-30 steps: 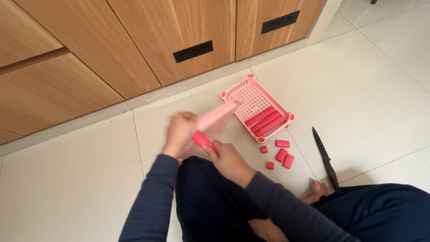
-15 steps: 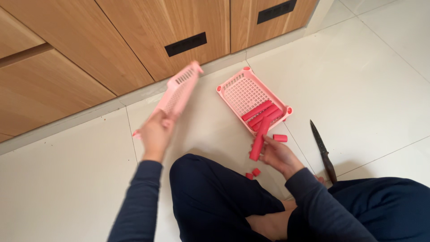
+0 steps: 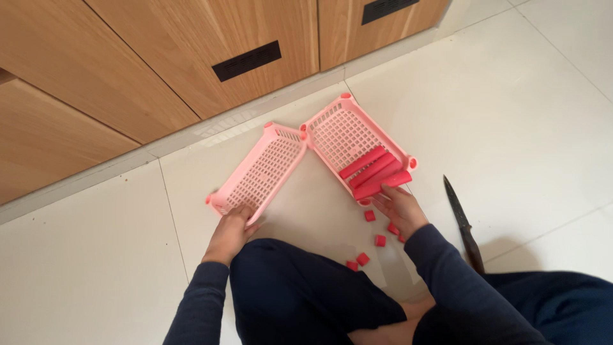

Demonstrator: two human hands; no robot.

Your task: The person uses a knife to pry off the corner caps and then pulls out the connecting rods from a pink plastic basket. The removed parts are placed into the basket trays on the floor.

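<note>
Left-hand basket (image 3: 260, 174) now down on floor — right hand (image 3: 397, 207) at sticks (image 3: 375, 173)

Packages: none in view.
Labels: none in view.
Signs: none in view.
Screens: none in view.

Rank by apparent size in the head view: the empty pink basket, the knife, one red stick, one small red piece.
1. Empty pink basket
2. Knife
3. Red stick; the knife lies nearer the camera, so that gap is unsure
4. Small red piece
</note>
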